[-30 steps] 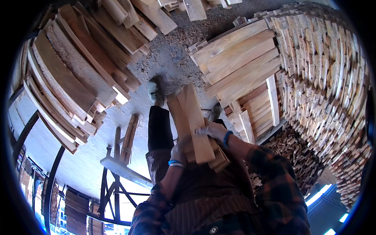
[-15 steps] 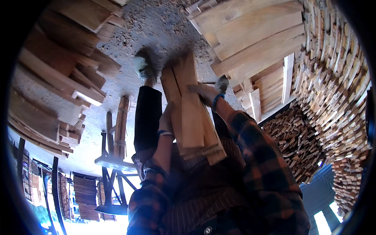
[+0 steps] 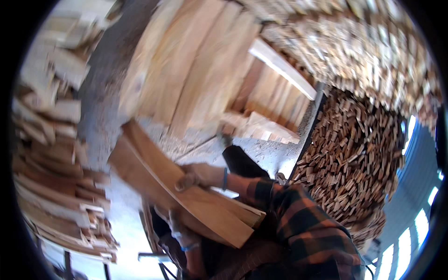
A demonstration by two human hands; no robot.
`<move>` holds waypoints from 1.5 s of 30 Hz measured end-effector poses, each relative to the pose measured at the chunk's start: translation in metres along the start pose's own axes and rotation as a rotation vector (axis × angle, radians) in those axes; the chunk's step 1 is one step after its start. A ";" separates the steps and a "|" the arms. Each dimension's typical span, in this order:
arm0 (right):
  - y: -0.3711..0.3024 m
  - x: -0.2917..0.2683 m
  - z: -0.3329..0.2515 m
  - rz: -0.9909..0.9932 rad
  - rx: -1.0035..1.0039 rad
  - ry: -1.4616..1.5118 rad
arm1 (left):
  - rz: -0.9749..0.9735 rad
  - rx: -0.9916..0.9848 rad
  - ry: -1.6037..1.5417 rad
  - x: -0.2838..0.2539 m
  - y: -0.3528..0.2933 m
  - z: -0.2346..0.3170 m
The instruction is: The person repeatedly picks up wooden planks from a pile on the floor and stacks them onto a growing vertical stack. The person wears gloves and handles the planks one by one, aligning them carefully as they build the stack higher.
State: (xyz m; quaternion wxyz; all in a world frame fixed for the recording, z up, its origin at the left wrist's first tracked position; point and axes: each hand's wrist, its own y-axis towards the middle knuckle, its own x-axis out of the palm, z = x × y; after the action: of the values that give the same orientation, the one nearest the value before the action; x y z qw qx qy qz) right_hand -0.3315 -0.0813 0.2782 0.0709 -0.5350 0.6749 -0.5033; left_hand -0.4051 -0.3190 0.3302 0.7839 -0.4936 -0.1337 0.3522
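A small bundle of sawn wooden boards [image 3: 161, 186] is held in front of my body, slanting from upper left to lower right. My right hand [image 3: 203, 175] grips the upper long edge, with its thumb over the top board's face. My left hand [image 3: 181, 229] is closed on the lower edge, nearer my body; its fingers are partly hidden under the wood. At the right end, the ends of more than one board show, lying one on another.
A wide stack of boards [image 3: 186, 60] stands just ahead. Uneven boards [image 3: 56, 186] are piled along the left. A dense heap of small wood pieces [image 3: 350, 163] lies at the right, with tall stacked wood [image 3: 345, 42] behind. Concrete floor [image 3: 105, 79] runs between the stacks.
My view has swung to the right, and the picture is blurred. The boards in my hands have turned from nearly upright to a slant. Both hands keep their hold.
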 end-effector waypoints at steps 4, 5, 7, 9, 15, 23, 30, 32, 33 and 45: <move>-0.063 -0.018 0.014 0.097 -0.251 0.065 | -0.039 -0.133 -0.523 0.045 -0.041 0.031; -0.066 -0.019 0.027 0.133 -0.353 0.002 | -0.047 -0.153 -0.482 0.047 -0.042 0.025; -0.071 -0.031 0.048 0.173 -0.363 -0.026 | -0.101 -0.222 -0.447 0.087 -0.059 0.057; -0.061 -0.009 0.059 -0.002 -0.342 0.157 | -0.026 -0.158 -0.534 0.083 -0.083 0.056; -0.085 -0.006 0.066 -0.111 -0.385 0.357 | -0.015 0.004 -0.147 0.068 -0.091 0.036; -0.193 -0.065 0.103 0.416 -0.601 0.717 | -0.270 0.430 0.245 0.162 -0.034 0.061; -0.215 -0.203 0.288 1.182 -0.685 0.494 | -0.884 0.539 0.352 0.399 0.077 0.016; -0.215 -0.257 0.303 1.323 -0.469 0.341 | -0.711 0.507 0.718 0.457 0.108 -0.003; -0.213 -0.288 0.316 1.310 -0.504 0.549 | -0.734 0.440 0.730 0.473 0.131 -0.026; -0.151 -0.319 0.338 1.685 0.329 -0.045 | -0.540 0.844 1.251 0.475 0.127 0.009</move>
State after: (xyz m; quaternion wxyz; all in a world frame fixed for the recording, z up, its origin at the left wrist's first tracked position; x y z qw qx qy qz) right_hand 0.1142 -0.0208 0.0874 0.5109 0.1522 0.7641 -0.3634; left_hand -0.1236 0.0457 0.1587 0.8923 -0.2120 0.3602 -0.1707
